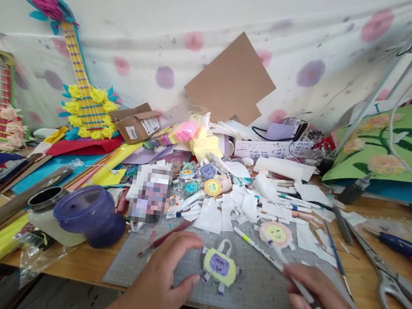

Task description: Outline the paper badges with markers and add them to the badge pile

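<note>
My left hand point(166, 272) rests on the grey cutting mat point(248, 288), fingers curled, its fingertips right beside a small yellow paper cutout point(219, 266) with a purple face in its middle. Nothing is in this hand. My right hand point(330, 307) is closed round a thin white pen point(298, 285) that points left and away, its tip near a pink and yellow round face cutout point(276, 233). The yellow cutout lies flat between my two hands.
White paper scraps point(229, 209) and several small round cutouts point(202, 179) cover the mat's far side. A purple jar point(88, 214) stands at left, large scissors point(391, 283) and a blue glue gun point(407, 249) at right. Paper guitars point(84, 91) lean on the wall.
</note>
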Demonstrator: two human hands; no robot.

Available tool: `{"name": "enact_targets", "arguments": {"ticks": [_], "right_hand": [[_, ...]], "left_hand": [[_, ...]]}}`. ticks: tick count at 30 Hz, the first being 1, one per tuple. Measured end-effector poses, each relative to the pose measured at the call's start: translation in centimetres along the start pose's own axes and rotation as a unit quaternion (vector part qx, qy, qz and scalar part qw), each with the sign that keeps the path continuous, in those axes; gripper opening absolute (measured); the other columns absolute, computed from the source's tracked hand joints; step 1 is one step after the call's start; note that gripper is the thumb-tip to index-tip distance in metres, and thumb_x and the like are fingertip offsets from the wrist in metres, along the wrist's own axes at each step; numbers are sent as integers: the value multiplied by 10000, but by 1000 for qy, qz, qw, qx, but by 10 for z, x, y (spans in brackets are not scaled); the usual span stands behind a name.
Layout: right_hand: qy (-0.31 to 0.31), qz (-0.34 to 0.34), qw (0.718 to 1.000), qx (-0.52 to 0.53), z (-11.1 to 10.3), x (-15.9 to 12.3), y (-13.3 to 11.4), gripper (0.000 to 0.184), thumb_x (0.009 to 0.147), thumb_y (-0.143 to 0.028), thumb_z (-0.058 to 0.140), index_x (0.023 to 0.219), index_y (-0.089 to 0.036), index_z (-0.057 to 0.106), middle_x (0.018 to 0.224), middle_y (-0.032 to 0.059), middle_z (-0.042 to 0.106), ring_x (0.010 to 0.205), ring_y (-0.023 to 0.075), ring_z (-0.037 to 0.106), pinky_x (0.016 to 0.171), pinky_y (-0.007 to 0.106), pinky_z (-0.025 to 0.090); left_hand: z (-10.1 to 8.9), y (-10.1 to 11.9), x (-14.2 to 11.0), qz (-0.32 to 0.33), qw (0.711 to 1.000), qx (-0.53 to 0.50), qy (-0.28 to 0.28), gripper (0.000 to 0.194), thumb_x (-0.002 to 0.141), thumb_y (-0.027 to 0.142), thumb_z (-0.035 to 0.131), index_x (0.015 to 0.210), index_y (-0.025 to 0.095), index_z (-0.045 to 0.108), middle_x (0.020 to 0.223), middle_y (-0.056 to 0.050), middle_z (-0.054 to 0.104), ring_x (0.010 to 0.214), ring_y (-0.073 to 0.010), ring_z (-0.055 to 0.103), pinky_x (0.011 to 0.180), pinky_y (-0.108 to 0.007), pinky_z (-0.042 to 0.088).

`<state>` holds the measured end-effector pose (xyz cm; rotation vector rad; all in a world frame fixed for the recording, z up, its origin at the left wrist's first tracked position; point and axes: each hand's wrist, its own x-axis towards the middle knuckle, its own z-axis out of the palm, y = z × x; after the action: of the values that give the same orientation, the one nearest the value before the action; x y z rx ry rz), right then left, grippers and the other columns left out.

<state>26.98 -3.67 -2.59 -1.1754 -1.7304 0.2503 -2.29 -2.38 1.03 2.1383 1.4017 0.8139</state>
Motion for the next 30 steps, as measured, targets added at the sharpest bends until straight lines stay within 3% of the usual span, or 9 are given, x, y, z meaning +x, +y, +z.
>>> {"name": "enact_targets", "arguments": {"ticks": [3,6,10,15,19,21,23,26,30], "right_hand": [[-27,-6,996,-81,-13,8,16,292,877,-352,562,1151,-293,642,1093,43,687,951,233,673,775,315,561],[-3,-1,992,-124,-18,18,23,251,899,-356,524,1084,-246,654,1034,73,669,944,252,654,812,374,534],[-16,19,975,-222,-20,30,39,349,928,-414,451,1135,-181,609,1063,140,630,986,321,618,832,474,507],[-42,-35,947,-316,-18,36,51,476,933,-422,418,1293,-124,509,1253,207,557,1150,409,521,948,581,419],[-17,-74,964,-254,-5,32,27,291,922,-312,495,1143,-145,587,1105,162,606,1010,315,589,881,468,482],[-63,-101,974,-192,7,29,9,224,909,-273,521,1098,-175,591,1035,120,609,947,256,599,813,389,515],[-146,-124,971,-143,22,26,-7,232,881,-237,549,1107,-198,582,1029,97,614,942,233,598,793,355,532],[-229,-133,957,-117,42,26,-19,355,814,-186,596,1167,-191,553,1098,103,621,985,251,592,812,388,550],[-249,-111,957,-101,54,30,-17,408,810,-139,583,1210,-182,511,1172,113,607,1053,265,565,875,444,533]], "left_hand": [[-1,3,8,-20,997,46,-65,466,758,110,573,1197,258,524,1297,-67,527,1236,-240,454,1065,-448,357],[4,5,18,-3,992,66,-108,484,763,112,570,1226,244,524,1312,-61,522,1233,-226,447,1073,-431,346],[5,4,30,12,986,88,-140,505,773,115,575,1256,246,511,1310,-42,537,1222,-221,444,1105,-447,274],[3,0,39,34,982,83,-166,567,744,84,596,1262,287,487,1301,6,553,1220,-209,442,1123,-436,199],[4,-4,41,46,982,67,-169,500,749,82,599,1204,274,522,1199,10,605,1152,-205,477,1079,-413,254],[5,-6,41,51,984,58,-162,485,734,70,609,1173,264,536,1153,9,619,1116,-204,491,1058,-403,276],[5,-7,42,54,986,49,-153,478,706,50,623,1131,253,546,1118,11,625,1083,-202,501,1042,-392,294],[6,-9,43,60,988,40,-134,462,682,33,636,1086,240,549,1079,10,627,1046,-195,510,1009,-373,325],[10,-11,45,83,990,35,-106,444,696,31,628,1081,235,538,1074,4,623,1020,-188,519,965,-356,359]]}}
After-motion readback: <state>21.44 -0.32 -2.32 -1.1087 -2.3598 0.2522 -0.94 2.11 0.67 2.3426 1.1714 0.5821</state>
